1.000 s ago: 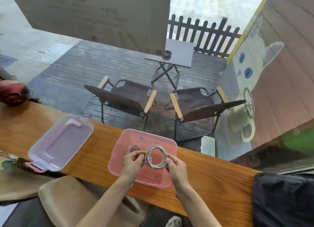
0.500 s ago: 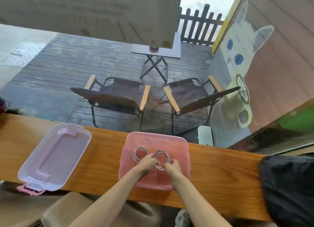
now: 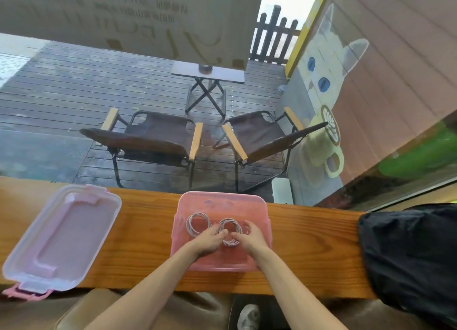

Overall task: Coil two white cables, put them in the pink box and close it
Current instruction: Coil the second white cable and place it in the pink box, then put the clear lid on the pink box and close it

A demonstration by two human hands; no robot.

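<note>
At the far left of the wooden counter (image 3: pixel 148 233) lies the lid (image 3: pixel 61 238), inner face up and well apart from the pink box (image 3: pixel 259 205), with its pink latch at the near end hanging over the counter's near edge. The box stands open in the middle of the counter, and both white cables are inside it.

The left coil (image 3: pixel 197 222) lies flat on the box floor with no hand holding it. Just to its right, the left hand (image 3: pixel 206 240) reaches into the box, fingers bent toward the right coil (image 3: pixel 231 230) at its left edge. It seems to pinch the strands there, but the fingertips are too small to be sure. The right hand (image 3: pixel 249 238) meets the same coil from the other side, fingers curled at its right rim, so the 2 hands bracket that coil between them. It looks set down on the floor or very nearly so, just beside the first coil.

By my judgement the step in hand is seating the 2nd coil, the last part of loading the box. The next move calls for both hands to let go without the loops springing apart, then lift clear of the walls. After that, the lid has to be fetched from the left, turned over, lined up with the rim and latched. A dark bag (image 3: pixel 408 255) sits at the right end of the counter.
</note>
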